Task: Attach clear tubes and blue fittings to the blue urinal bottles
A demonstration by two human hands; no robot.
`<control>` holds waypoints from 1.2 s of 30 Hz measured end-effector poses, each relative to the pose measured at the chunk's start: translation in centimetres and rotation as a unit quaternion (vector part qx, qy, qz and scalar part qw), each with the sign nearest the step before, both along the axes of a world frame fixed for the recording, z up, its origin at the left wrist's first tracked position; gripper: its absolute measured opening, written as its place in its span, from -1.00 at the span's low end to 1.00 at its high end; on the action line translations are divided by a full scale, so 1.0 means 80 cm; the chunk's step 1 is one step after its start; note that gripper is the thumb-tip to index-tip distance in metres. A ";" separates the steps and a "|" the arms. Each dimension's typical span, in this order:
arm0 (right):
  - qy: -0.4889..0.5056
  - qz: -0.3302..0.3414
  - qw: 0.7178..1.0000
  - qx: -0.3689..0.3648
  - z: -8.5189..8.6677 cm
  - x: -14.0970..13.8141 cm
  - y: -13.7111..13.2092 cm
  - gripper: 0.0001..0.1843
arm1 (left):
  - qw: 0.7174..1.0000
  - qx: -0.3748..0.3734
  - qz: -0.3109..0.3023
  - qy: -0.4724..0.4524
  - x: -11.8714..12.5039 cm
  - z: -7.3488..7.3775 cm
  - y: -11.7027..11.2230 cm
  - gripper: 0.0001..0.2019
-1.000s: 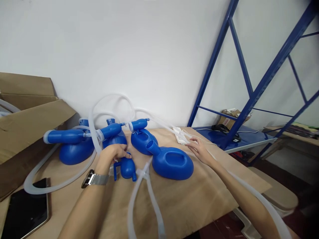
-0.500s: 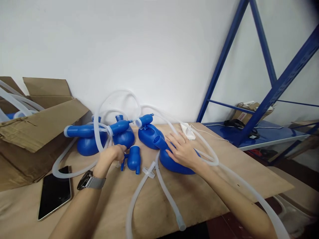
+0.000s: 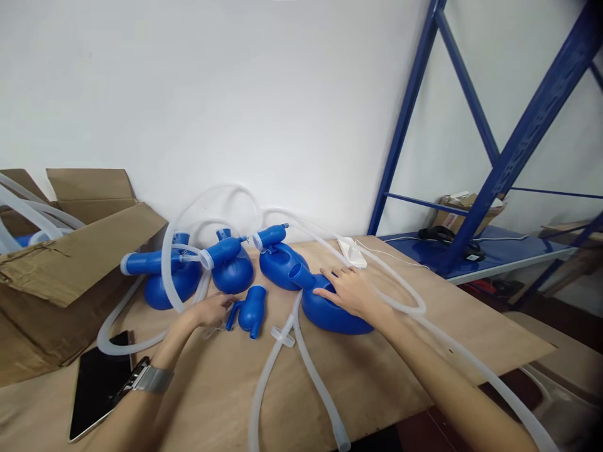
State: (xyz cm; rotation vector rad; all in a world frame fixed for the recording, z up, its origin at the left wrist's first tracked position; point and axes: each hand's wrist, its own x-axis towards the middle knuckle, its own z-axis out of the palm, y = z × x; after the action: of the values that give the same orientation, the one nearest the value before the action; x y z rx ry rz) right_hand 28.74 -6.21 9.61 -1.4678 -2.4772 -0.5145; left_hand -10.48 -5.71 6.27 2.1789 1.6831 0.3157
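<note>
My left hand (image 3: pixel 210 310) has its fingers bent at the handle of a small blue plastic spouted fitting (image 3: pixel 252 310), which lies tilted on the brown tabletop; the fingertips are partly hidden. My right hand (image 3: pixel 349 290) is on top of a blue plastic urinal bottle (image 3: pixel 325 312), the thumb on the near side and the fingers curved over the body. The bottle's open neck (image 3: pixel 298 273) points up and left. Between my hands, a clear ring-shaped cap (image 3: pixel 282 336) lies by two translucent hoses (image 3: pixel 320 383) that run toward the table's front edge.
More blue bottles (image 3: pixel 233 271) with fittings and looped hoses stand along the wall. At left are an open cardboard box (image 3: pixel 94 251) holding hoses and a dark tablet (image 3: pixel 97 383). A white object (image 3: pixel 351 252) lies behind my right hand. A blue metal rack (image 3: pixel 400 125) stands at right.
My view has shifted slightly. The small blue fitting has tipped from upright to slanted beside my left hand. My right hand's fingers have moved from spread to curved over the bottle.
</note>
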 end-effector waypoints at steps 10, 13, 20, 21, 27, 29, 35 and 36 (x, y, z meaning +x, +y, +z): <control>0.240 0.114 0.952 -0.151 -0.011 0.030 0.005 -0.56 | 0.974 0.121 0.136 -0.133 0.057 0.038 -0.027 -0.45; 0.259 0.122 0.942 -0.175 -0.010 0.019 -0.004 -0.54 | 0.955 0.193 0.056 -0.219 0.115 0.044 -0.043 -0.45; 0.269 0.139 0.937 -0.173 -0.010 0.015 -0.018 -0.55 | 0.955 0.173 -0.020 -0.240 0.161 0.033 -0.049 -0.45; 0.271 0.139 0.937 -0.169 -0.010 0.015 -0.018 -0.56 | 0.956 0.169 -0.020 -0.239 0.159 0.034 -0.048 -0.43; 0.247 0.140 0.943 -0.173 -0.011 0.015 -0.011 -0.53 | 0.959 0.119 -0.078 -0.243 0.147 0.048 -0.041 -0.38; 0.250 0.141 0.942 -0.171 -0.010 0.014 -0.010 -0.53 | 0.958 0.125 -0.067 -0.250 0.151 0.048 -0.042 -0.37; 0.259 0.169 0.934 -0.178 -0.012 0.016 -0.013 -0.52 | 0.956 0.090 -0.047 -0.276 0.190 0.047 -0.032 -0.37; 0.265 0.169 0.932 -0.183 -0.012 0.017 -0.013 -0.52 | 0.947 0.055 -0.056 -0.312 0.196 0.046 -0.028 -0.30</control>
State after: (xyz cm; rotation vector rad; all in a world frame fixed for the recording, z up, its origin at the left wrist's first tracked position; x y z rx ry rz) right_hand 30.13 -7.23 8.62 -1.0506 -2.3595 0.3821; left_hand 5.20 -7.93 9.96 1.9425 1.2030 0.9691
